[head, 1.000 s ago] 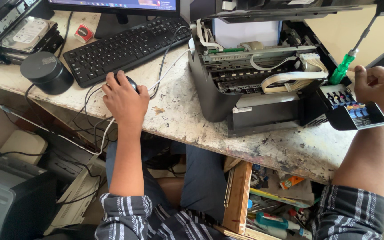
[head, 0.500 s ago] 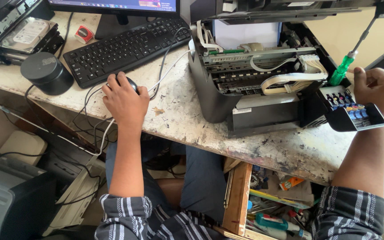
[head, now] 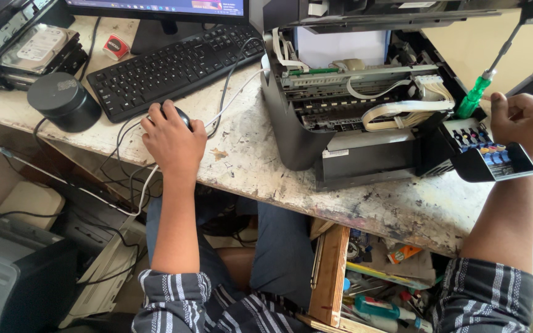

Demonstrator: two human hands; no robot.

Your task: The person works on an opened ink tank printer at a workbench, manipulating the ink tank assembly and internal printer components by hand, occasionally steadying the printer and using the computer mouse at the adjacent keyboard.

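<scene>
My left hand [head: 171, 143] rests over a black computer mouse [head: 181, 116] on the stained white worktop [head: 260, 166], just in front of a black keyboard [head: 174, 65]. My right hand [head: 525, 123] is closed around a green-handled screwdriver [head: 477, 95] whose thin shaft points up and to the right. It hovers beside the ink tank unit [head: 485, 154] hanging off the right side of an opened black printer [head: 359, 117] with white ribbon cables showing.
A monitor [head: 155, 7] stands behind the keyboard. A round black speaker [head: 64, 102] and a bare hard drive [head: 35, 49] sit at the left. An open wooden drawer [head: 371, 283] of tools lies below the worktop. Another printer [head: 7, 283] stands on the floor at lower left.
</scene>
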